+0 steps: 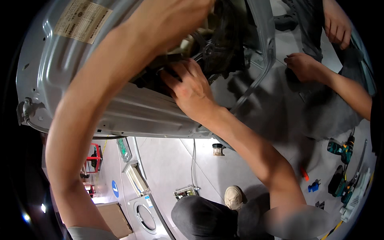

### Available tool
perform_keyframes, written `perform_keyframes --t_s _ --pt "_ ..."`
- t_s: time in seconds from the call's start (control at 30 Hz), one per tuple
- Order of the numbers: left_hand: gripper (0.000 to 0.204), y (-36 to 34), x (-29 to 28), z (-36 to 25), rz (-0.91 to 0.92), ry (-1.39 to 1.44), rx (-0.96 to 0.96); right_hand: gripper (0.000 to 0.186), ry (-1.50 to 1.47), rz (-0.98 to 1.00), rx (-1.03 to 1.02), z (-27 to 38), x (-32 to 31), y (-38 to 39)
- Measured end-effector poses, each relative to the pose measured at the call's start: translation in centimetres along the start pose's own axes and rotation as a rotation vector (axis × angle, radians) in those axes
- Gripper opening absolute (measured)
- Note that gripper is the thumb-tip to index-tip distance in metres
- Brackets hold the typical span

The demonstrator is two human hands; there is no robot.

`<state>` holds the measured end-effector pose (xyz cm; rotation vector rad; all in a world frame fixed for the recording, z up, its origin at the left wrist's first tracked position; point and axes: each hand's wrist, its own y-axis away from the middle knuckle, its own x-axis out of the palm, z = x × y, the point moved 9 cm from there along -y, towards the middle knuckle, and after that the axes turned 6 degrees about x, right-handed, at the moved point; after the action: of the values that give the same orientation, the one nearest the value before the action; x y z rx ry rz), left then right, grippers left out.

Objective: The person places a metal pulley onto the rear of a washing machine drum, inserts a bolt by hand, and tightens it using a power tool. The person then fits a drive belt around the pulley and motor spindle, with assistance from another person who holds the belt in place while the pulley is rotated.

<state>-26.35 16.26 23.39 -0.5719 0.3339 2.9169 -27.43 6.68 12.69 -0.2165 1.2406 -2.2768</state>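
A large grey metal appliance casing (132,108) lies on its side with its opening toward me, and a dark ribbed round plastic part (216,48) shows inside. My right hand (192,90) reaches over the casing's lower edge into the opening. Its fingers are bent around something among the dark parts, and the fingertips are hidden. From the lower left, my left arm arches over the casing. My left hand (192,12) is at the opening's upper side, cut off by the picture's top edge, so its fingers do not show.
Another person's hand (302,66) is right of the casing. A green cordless drill (342,148), an orange piece (305,174) and a blue piece (314,186) lie on the floor at right. A circuit board (185,192), small jar (217,149) and white washing machine front panel (146,216) lie nearer me.
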Motion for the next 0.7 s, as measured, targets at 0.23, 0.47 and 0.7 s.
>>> perform_keyframes --t_s 0.23,0.47,0.7 --pt "0.013 -6.2 4.4 0.2 0.097 -0.055 0.046 0.028 -0.010 -0.041 -0.008 -0.9 -0.8 0.5" --pt "0.021 -8.1 6.5 0.1 0.166 -0.041 0.169 0.026 0.031 -0.097 -0.047 -0.3 -0.7 1.2" --pt "0.028 -6.8 5.6 0.1 0.144 -0.144 0.150 0.027 0.016 -0.061 -0.102 -1.0 -0.7 2.0"
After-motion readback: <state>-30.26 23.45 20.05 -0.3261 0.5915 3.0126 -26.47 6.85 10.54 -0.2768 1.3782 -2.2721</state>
